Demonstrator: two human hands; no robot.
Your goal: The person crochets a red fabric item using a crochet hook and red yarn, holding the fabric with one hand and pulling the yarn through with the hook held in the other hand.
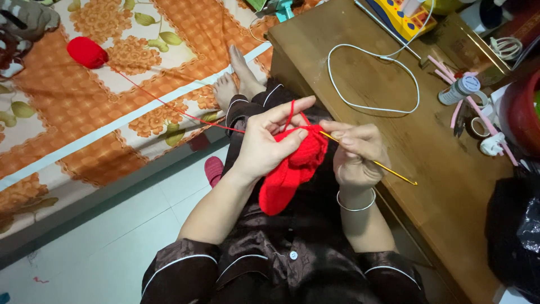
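My left hand [270, 141] grips a red crocheted piece [289, 174] that hangs down over my lap, with red yarn looped over its raised forefinger. My right hand [357, 152], a silver bangle on its wrist, pinches a thin golden crochet hook [388, 169] whose tip goes into the top of the red piece. A red strand [169, 104] runs from my left hand up and left to a red yarn ball [87, 52] lying on the orange flowered bedcover [112, 129].
A brown wooden table [405, 129] stands to the right with a looped white cable [374, 79], a small white bottle [458, 90], pink strips and tape rolls. A black plastic bag [514, 231] sits at the lower right. My bare feet [236, 79] rest on the bed edge; a red slipper [214, 169] lies on the tiled floor.
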